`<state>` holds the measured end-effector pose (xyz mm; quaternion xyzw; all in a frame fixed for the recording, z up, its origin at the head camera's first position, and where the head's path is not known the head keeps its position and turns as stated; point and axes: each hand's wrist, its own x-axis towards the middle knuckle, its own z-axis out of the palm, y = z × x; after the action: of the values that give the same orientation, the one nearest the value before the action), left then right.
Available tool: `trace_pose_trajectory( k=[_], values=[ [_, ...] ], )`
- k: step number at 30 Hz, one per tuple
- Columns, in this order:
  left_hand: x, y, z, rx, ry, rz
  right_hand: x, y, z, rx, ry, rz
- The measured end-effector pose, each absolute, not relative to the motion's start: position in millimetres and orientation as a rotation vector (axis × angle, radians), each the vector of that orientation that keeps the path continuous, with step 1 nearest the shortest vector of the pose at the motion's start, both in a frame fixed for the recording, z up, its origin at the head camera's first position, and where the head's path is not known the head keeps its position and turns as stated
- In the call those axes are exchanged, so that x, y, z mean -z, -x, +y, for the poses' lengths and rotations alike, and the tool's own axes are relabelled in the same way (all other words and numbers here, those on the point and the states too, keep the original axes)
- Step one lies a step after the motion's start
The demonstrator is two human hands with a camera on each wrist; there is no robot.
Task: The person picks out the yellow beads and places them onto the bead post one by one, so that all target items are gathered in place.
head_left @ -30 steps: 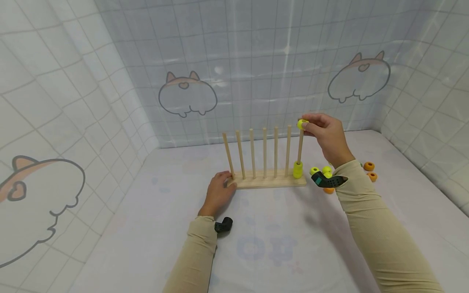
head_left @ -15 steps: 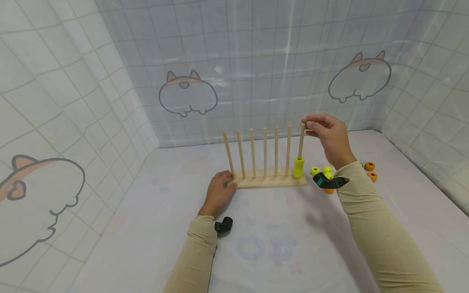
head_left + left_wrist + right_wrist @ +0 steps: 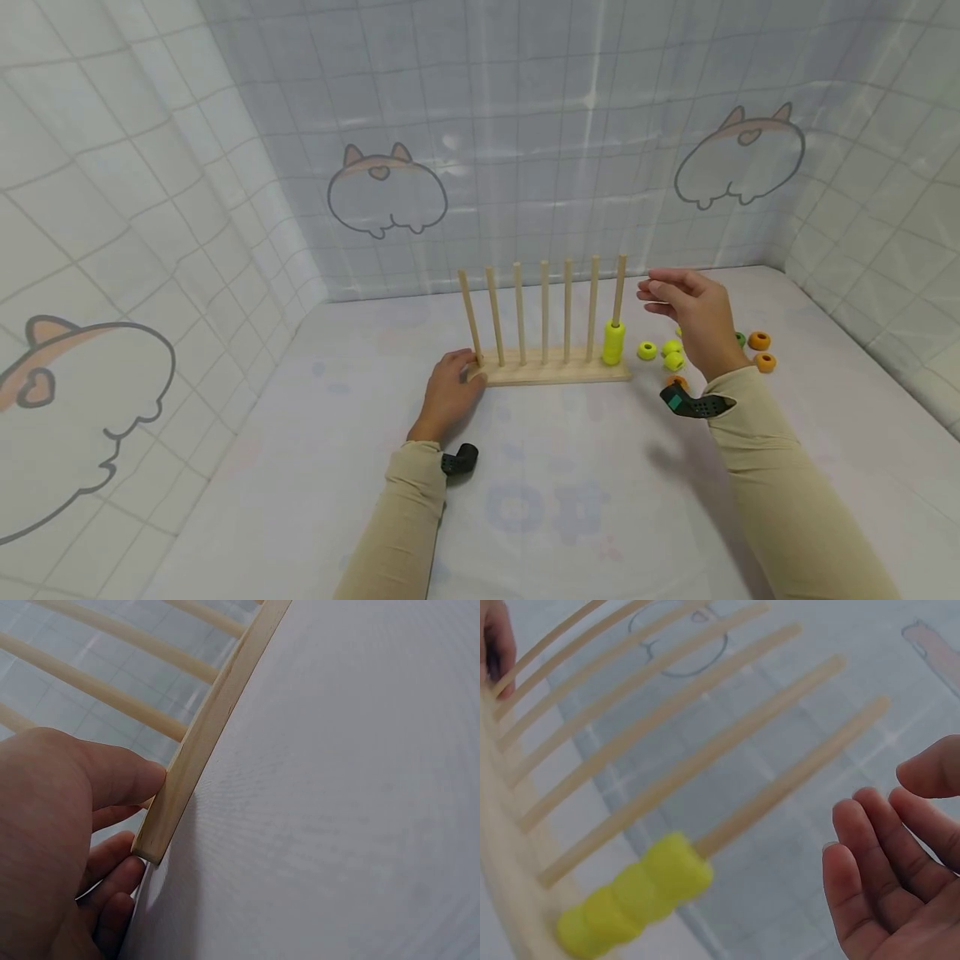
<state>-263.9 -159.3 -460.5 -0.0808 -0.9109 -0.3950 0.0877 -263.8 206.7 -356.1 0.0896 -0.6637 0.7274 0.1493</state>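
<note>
A wooden peg rack (image 3: 555,372) stands on the table, with several upright pegs in a row along its flat base. Yellow beads (image 3: 613,343) are stacked at the foot of its rightmost peg; in the right wrist view the bead stack (image 3: 634,896) touches the base. My left hand (image 3: 448,393) grips the rack's left end. Its thumb (image 3: 131,776) presses the front edge while the other fingers reach round the end. My right hand (image 3: 697,317) hovers to the right of the rightmost peg, apart from it, with loosely bent fingers (image 3: 881,851) and nothing between them.
Loose yellow beads (image 3: 672,361) lie right of the rack. Orange beads (image 3: 764,362) and a partly hidden green bead (image 3: 741,339) lie farther right, and another orange bead (image 3: 677,382) is near my right wrist. A tiled-pattern sheet (image 3: 525,150) rises behind the table.
My right hand let go of a yellow bead at the peg's top; it dropped onto the stack. The hand then moved right and down. My left hand stayed on the rack.
</note>
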Motion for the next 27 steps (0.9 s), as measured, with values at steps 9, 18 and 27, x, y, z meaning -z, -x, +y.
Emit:
trace_pose_trajectory(
  k=[9,18,27],
  values=[
    [461,265,-160,1.144,0.251,-2.710,376,257,220,-2.012,-0.163,-2.058],
    [464,265,-160,1.151,0.260,-2.703,391,256,234,-1.916,-0.147,-2.198],
    [463,266,-160,1.161,0.254,-2.701,404,254,247,-1.834,-0.110,-2.334]
  ],
)
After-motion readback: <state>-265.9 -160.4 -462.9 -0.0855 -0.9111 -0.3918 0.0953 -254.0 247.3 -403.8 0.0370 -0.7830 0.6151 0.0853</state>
